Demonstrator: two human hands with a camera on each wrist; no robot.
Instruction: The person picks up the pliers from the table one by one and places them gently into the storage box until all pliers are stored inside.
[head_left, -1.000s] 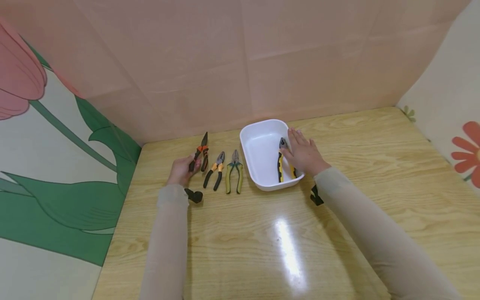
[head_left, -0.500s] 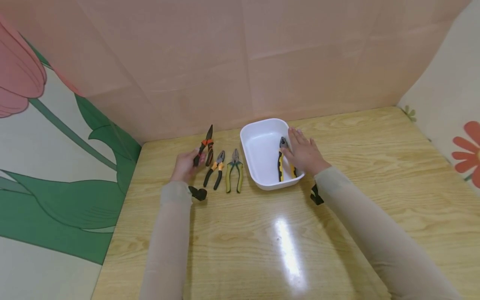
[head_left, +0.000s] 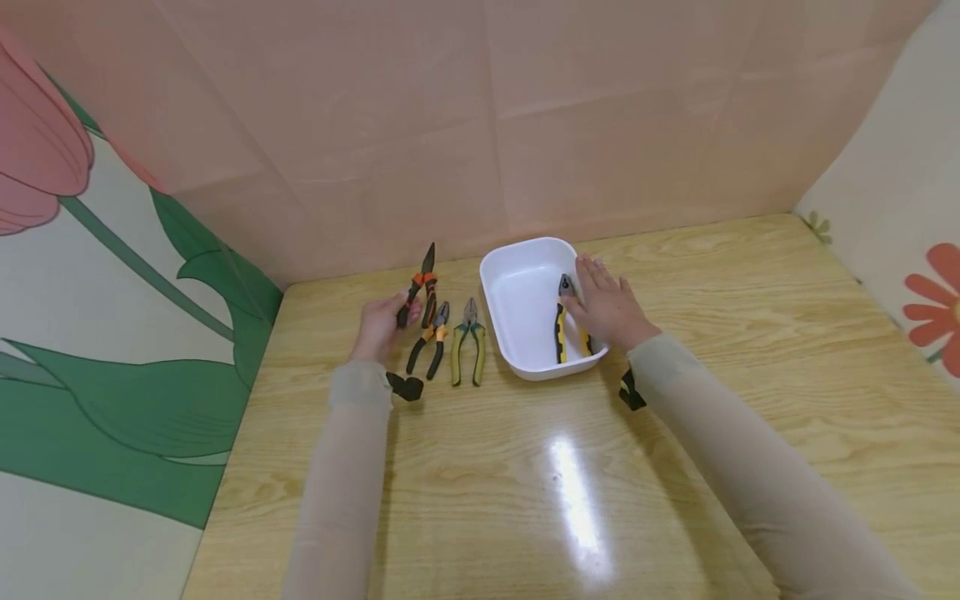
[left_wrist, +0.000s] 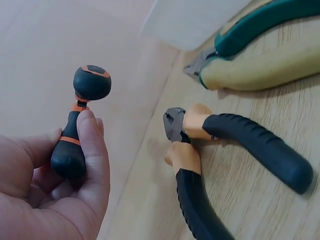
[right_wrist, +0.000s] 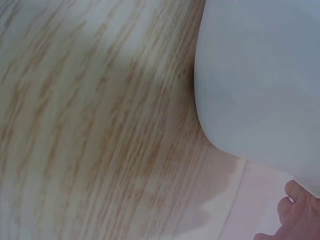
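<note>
My left hand [head_left: 377,327] grips one handle of the long-nose pliers [head_left: 431,302], black with orange bands. Their pointed tip faces away from me, and in the left wrist view the handles of these pliers [left_wrist: 93,84] stand end-on above the table. A white plastic tray [head_left: 517,368] sits at the middle of the back edge. My right hand [head_left: 611,312] holds its right side, the thumb over the inside and the fingers [right_wrist: 286,206] along the outer wall. Partly under that thumb, pliers with yellow and black handles [head_left: 560,333] lie in the tray.
Between left hand and tray lie combination pliers with black and light-orange handles [head_left: 435,360] and pliers with green and yellow handles [head_left: 457,357]. The wooden table [head_left: 480,492] meets a pink cloth backdrop [head_left: 375,167] behind and painted walls at both sides.
My left hand has carried the long-nose pliers to the right and farther back, up beside the light-orange and black pliers. The right hand and tray stay where they were.
</note>
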